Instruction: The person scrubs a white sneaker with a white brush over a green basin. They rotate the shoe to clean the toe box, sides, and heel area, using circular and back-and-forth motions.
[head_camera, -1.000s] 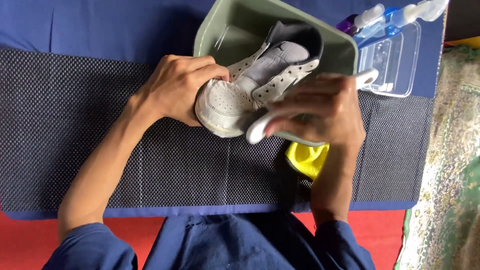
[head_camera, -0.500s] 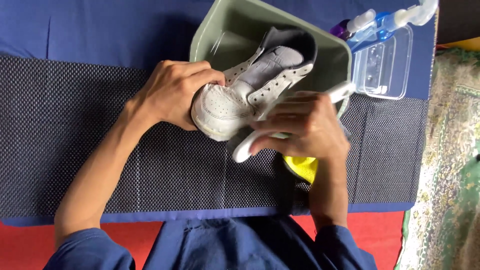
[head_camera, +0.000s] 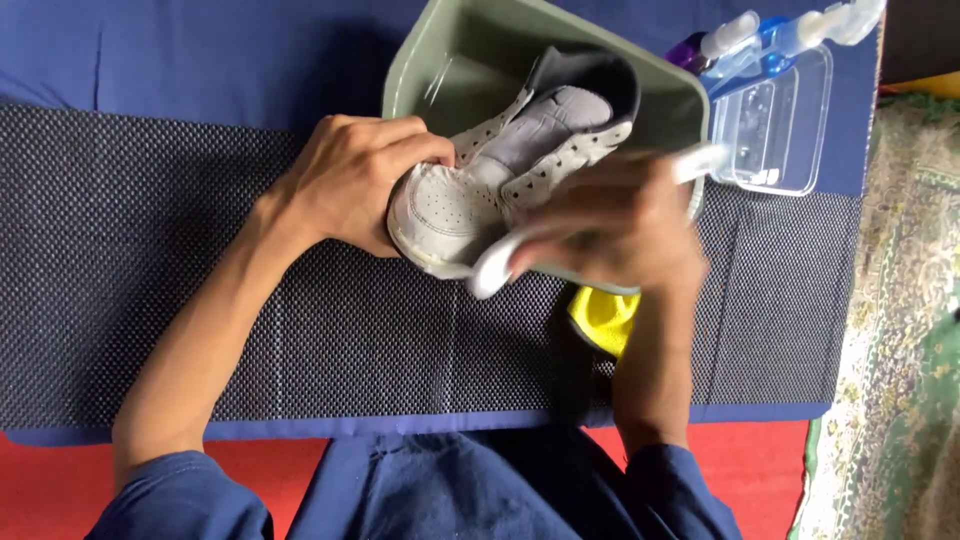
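The head view, the only one, looks straight down at one white and grey sneaker (head_camera: 505, 175), one green plastic tub (head_camera: 440, 60), one clear plastic box (head_camera: 775, 125), one yellow cloth (head_camera: 603, 318) and what look like two spray bottles (head_camera: 790, 35) at the top right, one with a white nozzle and one with blue parts.

The left hand (head_camera: 350, 180) is closed around the toe end of the sneaker, fingers curled over the perforated toe cap. It holds the shoe tilted over the near rim of the tub, toe toward the person and heel and collar inside the tub. The right hand (head_camera: 615, 225) is blurred; it is wrapped around a white brush (head_camera: 495, 270), whose pale head sits against the sole edge near the toe and whose handle pokes out past the fingers toward the clear box.

The tub holds the rear part of the sneaker; whether there is water in it cannot be told. The clear box seems to hold nothing, though glare makes that unsure.

Everything rests on a dark mesh mat (head_camera: 150, 260) laid over a blue sheet (head_camera: 180, 60). The yellow cloth is mostly hidden under the right wrist and the tub. The spray bottles are cut off by the top edge, and a patterned rug (head_camera: 900, 350) runs off the right edge.
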